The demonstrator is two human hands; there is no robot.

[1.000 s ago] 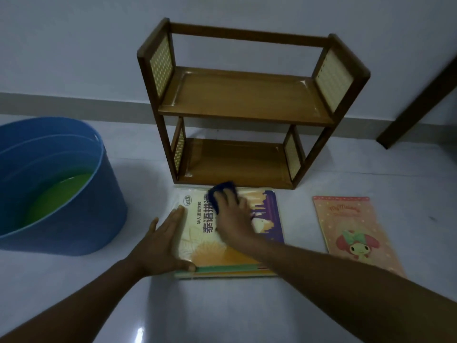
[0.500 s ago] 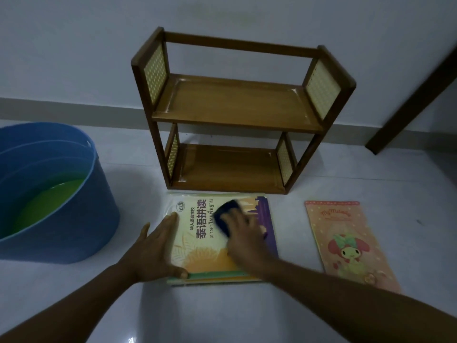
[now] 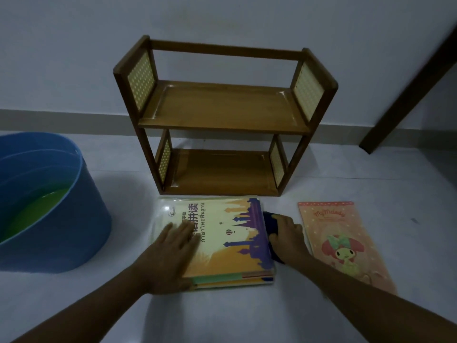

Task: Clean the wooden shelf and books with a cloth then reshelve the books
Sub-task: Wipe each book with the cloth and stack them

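Observation:
A two-tier wooden shelf (image 3: 223, 115) stands against the wall with both boards bare. In front of it a stack of books lies flat, topped by a yellow and purple book (image 3: 232, 233). My left hand (image 3: 173, 253) presses flat on the left half of that cover. My right hand (image 3: 288, 237) holds a dark blue cloth (image 3: 270, 224) against the right edge of the stack, on the floor side. A pink cartoon book (image 3: 341, 241) lies flat to the right.
A blue tub (image 3: 61, 219) with green liquid stands on the floor at the left. A dark wooden door frame (image 3: 408, 90) slants down the wall at the right. The floor is pale tile.
My right hand has slid the cloth from the middle of the top cover to the stack's right edge. My left hand has moved from the book's left edge onto the cover.

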